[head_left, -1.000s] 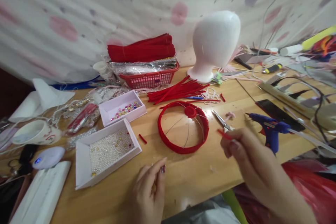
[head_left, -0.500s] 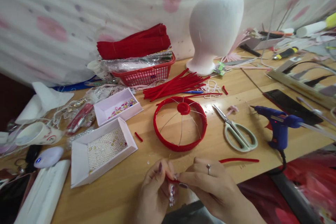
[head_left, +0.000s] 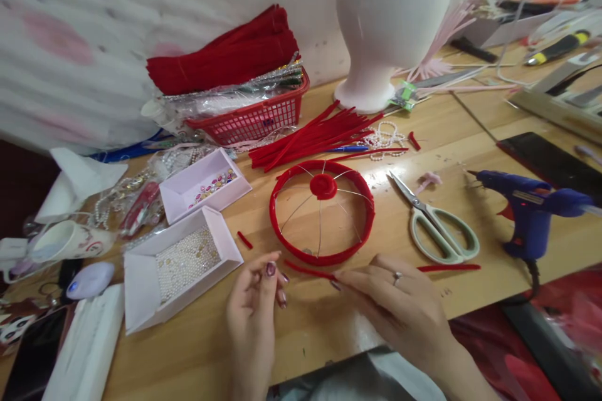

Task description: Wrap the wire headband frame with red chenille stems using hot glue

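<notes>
On the wooden surface (head_left: 188, 351), in the head view, the red strip (head_left: 308, 271) extends just before the wire-spoked red hoop (head_left: 369, 222), pinched by the right hand's (head_left: 392, 291) fingers; the left hand's (head_left: 256, 301) curl loosely, empty. Light pressure should avoid crimping.

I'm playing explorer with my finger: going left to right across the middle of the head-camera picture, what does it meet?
Near paper cup, box of pearly beads, short red piece, red ring, scissors, blue glue gun.
</notes>
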{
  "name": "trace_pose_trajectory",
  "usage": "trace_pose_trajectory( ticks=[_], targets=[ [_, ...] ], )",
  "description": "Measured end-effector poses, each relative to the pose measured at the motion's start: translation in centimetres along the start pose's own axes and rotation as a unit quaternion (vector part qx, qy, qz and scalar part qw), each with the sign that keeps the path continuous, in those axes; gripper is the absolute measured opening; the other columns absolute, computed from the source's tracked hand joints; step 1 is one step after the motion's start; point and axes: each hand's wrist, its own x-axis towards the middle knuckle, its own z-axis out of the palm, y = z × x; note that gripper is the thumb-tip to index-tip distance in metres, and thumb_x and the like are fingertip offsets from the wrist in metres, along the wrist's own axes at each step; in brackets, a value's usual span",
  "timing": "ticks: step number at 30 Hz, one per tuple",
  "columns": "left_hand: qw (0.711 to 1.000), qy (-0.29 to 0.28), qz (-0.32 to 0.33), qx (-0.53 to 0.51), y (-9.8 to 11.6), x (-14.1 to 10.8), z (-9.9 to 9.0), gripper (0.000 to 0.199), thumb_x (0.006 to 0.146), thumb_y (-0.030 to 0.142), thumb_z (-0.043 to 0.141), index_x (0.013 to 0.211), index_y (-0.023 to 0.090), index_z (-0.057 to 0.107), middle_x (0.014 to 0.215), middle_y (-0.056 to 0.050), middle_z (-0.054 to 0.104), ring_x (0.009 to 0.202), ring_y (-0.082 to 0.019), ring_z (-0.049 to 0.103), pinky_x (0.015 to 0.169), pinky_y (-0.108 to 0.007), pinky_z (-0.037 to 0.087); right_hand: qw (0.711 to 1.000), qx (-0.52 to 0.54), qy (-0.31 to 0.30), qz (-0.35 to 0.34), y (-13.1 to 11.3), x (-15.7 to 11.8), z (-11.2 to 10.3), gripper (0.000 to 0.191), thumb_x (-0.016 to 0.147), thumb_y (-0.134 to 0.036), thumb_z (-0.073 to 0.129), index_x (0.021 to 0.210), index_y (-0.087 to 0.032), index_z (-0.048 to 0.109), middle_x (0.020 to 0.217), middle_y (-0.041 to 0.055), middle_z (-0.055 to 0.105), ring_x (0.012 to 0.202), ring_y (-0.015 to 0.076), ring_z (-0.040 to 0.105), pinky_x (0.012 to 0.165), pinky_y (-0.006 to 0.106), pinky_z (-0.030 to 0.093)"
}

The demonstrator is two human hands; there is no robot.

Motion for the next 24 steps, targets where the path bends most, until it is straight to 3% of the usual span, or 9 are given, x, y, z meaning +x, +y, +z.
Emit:
trace_pose_trajectory(
  ticks=[3,6,8,14,24],
  targets=[
    [0.981,0.034,0.149,0.121,-0.4,0.1,0.0,0.024,0.087,0.034,0.069,0.106,0.02,0.071,0.089,-0.005,0.069,0.073,-0.014,0.065,0.064,-0.022,0.055,0.999,-0.012,0.033,0.009,0.6,0.3,0.2,0.018,0.09,-0.01,0.066,0.103,-0.021,0.066,0.067,-0.0012,0.07,0.056,0.0138,0.054,0.054,0.028,0.042],
    [0.928,0.009,0.293,0.23,-0.8,0.1,0.1,0.026,0.091,0.018,0.06,0.115,0.021,0.068,0.102,-0.008,0.066,0.086,-0.016,0.064,0.074,-0.027,0.056,0.999,-0.009,0.031,0.003,0.9,0.4,0.6,0.015,0.089,-0.009,0.066,0.099,-0.02,0.066,0.067,-0.0009,0.07,0.058,0.014,0.056,0.054,0.028,0.043],
    [0.897,-0.009,0.347,0.274,-0.9,0.0,0.3,0.032,0.091,0.011,0.055,0.12,0.021,0.065,0.102,-0.008,0.064,0.087,-0.016,0.063,0.074,-0.028,0.056,1.0,-0.01,0.024,0.002,0.9,0.4,0.8,0.014,0.089,-0.01,0.065,0.098,-0.02,0.066,0.068,-0.0009,0.07,0.058,0.0142,0.056,0.054,0.028,0.043],
    [0.885,-0.011,0.349,0.308,-0.8,-0.1,0.5,0.035,0.09,0.007,0.053,0.122,0.019,0.061,0.102,-0.008,0.064,0.086,-0.016,0.062,0.072,-0.027,0.055,0.999,-0.006,0.034,0.007,0.8,0.4,1.1,0.016,0.089,-0.007,0.064,0.098,-0.02,0.066,0.071,0.0001,0.072,0.06,0.0143,0.058,0.055,0.027,0.044],
    [0.848,-0.052,0.408,0.333,-1.0,-0.1,0.4,0.047,0.089,-0.001,0.052,0.129,0.022,0.061,0.11,-0.008,0.06,0.1,-0.017,0.062,0.085,-0.028,0.054,0.999,-0.019,0.051,-0.001,0.2,0.7,0.9,0.015,0.088,-0.005,0.065,0.097,-0.017,0.066,0.066,-0.0006,0.07,0.053,0.0126,0.053,0.052,0.026,0.042]
  ],
)
